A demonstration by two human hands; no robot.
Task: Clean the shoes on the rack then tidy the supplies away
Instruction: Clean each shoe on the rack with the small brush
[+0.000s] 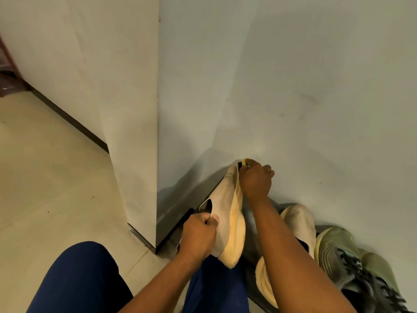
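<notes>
Gripping collar of cream shoe [225, 213], left hand [199, 233] holds it tilted on edge, sole facing right, above lap. Right hand [256, 179] curls around small yellow tool [244, 162] at shoe's toe. Second cream shoe [297, 222] lies behind right forearm on dark rack [255, 288] against wall [293, 86]. Green shoe [338, 251] just beside it, farther right.
</notes>
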